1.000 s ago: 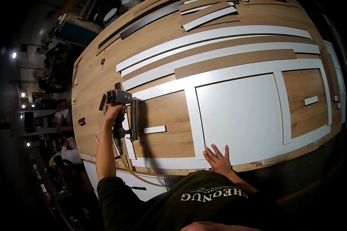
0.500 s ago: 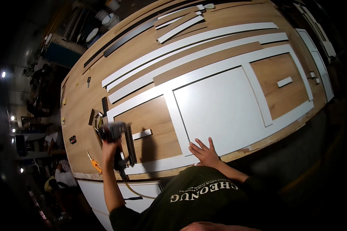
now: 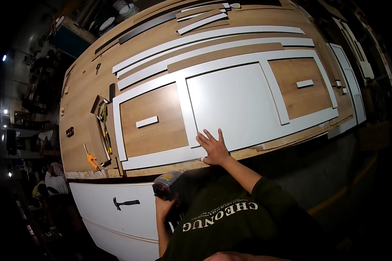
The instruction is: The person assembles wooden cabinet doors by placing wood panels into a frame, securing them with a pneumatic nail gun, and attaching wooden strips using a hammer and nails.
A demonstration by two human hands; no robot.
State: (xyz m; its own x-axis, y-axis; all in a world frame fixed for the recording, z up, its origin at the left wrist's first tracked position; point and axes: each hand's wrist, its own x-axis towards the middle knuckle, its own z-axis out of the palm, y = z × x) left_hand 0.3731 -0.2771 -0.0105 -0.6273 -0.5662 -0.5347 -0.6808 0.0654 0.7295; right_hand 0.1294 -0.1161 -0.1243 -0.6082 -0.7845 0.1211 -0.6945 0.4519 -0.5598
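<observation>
My right hand (image 3: 213,147) lies flat, fingers spread, on the lower rail of a white frame (image 3: 178,80) with a white centre panel (image 3: 231,102), spread over a wooden worktable (image 3: 87,82). My left hand (image 3: 165,206) grips a dark nail gun (image 3: 166,185) with a yellow top, held below the table's front edge, close to my chest. A small white block (image 3: 147,122) rests in the frame's left opening, another small white block (image 3: 304,83) in the right opening.
Long white strips (image 3: 213,37) lie across the far part of the table. Hand tools and an orange-handled cutter (image 3: 91,160) sit at the left end. A hammer (image 3: 125,202) rests on a white board (image 3: 109,204) below the table. A person (image 3: 52,182) crouches at far left.
My left hand has drawn the nail gun off the table's left side and down toward my body. My right hand stays pressed on the frame's lower rail.
</observation>
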